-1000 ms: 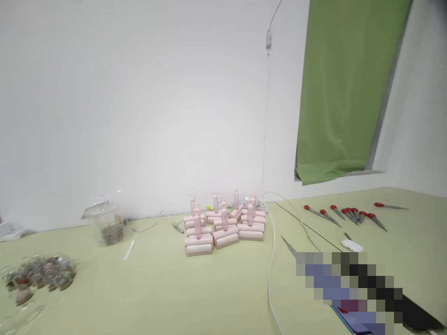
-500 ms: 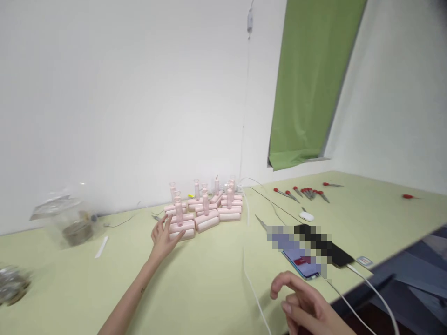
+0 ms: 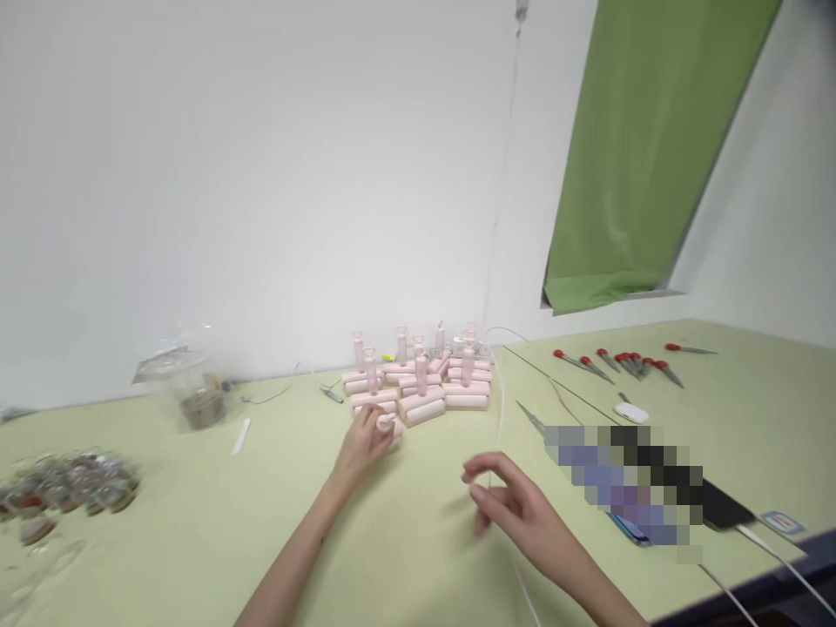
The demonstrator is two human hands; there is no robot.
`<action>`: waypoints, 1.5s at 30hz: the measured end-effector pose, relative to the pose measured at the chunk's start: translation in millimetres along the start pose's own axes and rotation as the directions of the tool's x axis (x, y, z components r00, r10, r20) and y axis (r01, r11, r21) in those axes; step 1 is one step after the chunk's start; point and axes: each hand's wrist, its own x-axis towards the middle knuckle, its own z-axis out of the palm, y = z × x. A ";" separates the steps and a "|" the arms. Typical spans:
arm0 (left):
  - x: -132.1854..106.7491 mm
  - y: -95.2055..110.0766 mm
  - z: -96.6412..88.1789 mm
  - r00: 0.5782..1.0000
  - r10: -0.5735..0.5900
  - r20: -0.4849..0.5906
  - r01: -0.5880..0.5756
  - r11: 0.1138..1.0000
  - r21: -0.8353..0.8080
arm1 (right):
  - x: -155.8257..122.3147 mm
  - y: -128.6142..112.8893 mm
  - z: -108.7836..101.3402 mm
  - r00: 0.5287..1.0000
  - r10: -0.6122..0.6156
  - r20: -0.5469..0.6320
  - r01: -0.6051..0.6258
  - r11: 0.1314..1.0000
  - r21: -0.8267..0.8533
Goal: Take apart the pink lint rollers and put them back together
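Pink roller point(image 3: 389, 424) at the front of the pile of rollers point(image 3: 424, 392) is what the left grip point(image 3: 362, 444) has its fingers curled round, so that one's closed on the pink roller (can't tell if it's off the desk point(image 3: 196, 540) or just resting on it). It sits right at the fingertips, beyond the palm, with the rest of the pile just behind it. Its long axis is hard to read under the fingers; the neighbours lie crosswise with stubby handles upright. The right grip point(image 3: 515, 509) hovers over the desk, nearer me and off to the right, fingers loose and spread, holding nothing, so the left is way nearer. Over on the left, a clear tub point(image 3: 199, 396) has brownish stuff in the bottom, and a blurry heap of small glassy bits point(image 3: 71, 496) lies further left.
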 end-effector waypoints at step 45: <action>-50.9 16.8 15.7 0.993 0.038 0.116 -0.088 0.882 0.463 | 74.4 17.0 13.8 1.000 -0.011 -0.013 0.002 0.812 -0.583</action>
